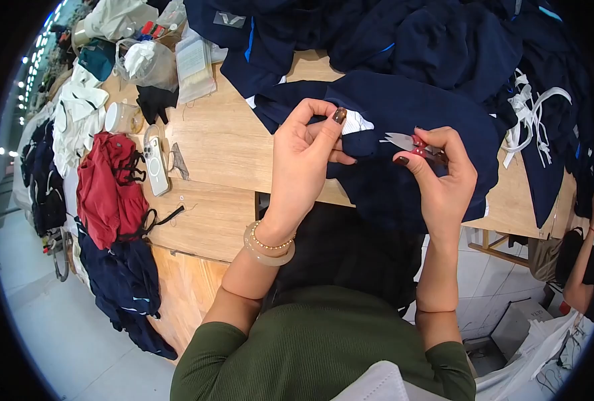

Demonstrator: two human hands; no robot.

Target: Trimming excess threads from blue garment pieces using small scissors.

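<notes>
Seen from above, a person in an olive green top works at a wooden tabletop (230, 144) that fills the middle of the frame. The left hand (303, 157), at centre, pinches a fold of a navy garment (417, 113) between thumb and fingers, just beside a small white label (357, 123) sewn into the cloth. A pale bangle and a beaded bracelet sit on that wrist. The right hand (444, 174), right of centre, is closed around small thread snips (407, 142) with a red grip; the silver blades point left toward the label, and their tips lie against the dark fabric.

The garment spreads from the centre toward the upper right, where it merges into a heap of more navy clothing (410, 33). White drawstrings (530, 113) trail over the cloth at the right.

On the left side of the tabletop lie a white phone (156, 164), a red garment (110, 184) draped over the edge, and a roll of tape (123, 117). At the far right edge, another person's arm (577, 267) is visible.
</notes>
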